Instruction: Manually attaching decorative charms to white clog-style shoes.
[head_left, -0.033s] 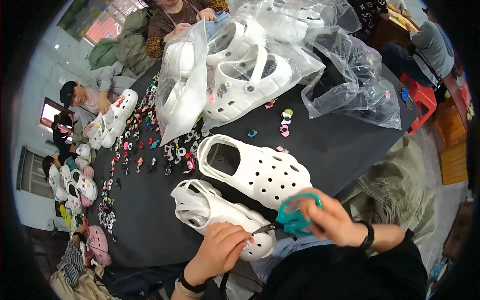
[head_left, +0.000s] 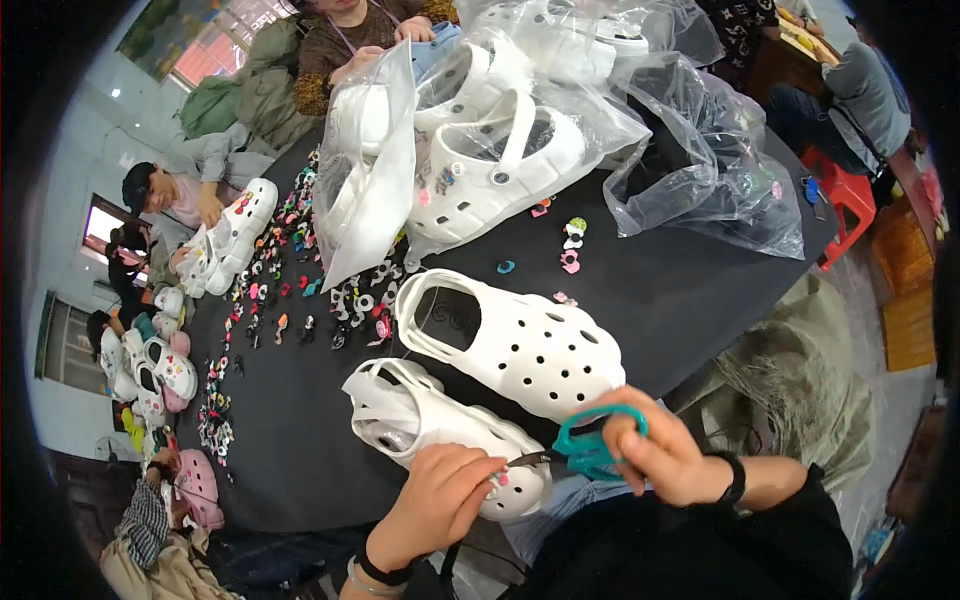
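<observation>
My right hand (head_left: 662,452) grips a pair of scissors (head_left: 592,462) by teal handles, and the dark blades point left. Their tips reach the fingers of my left hand (head_left: 440,495), which pinch a small pink-and-white shoe charm (head_left: 499,482) over the toe of the nearer white clog (head_left: 450,425). Whether the charm is fixed in a hole is hidden by the fingers. This clog has clear plastic stuffed in its heel opening. Just beyond it lies a second white clog (head_left: 545,350), its toe holes bare and a pale pink charm (head_left: 566,299) by its far side.
Bagged white clogs (head_left: 500,170) pile up at the back of the black tabletop (head_left: 290,420). Many loose charms (head_left: 350,300) spread along the left. A crumpled clear bag (head_left: 700,160) lies at the back right. Other people work around the table; one handles a charm-covered white clog (head_left: 240,225).
The scissors have turned a little in my right hand, with the handles shifting slightly. My left hand and both clogs stay put.
</observation>
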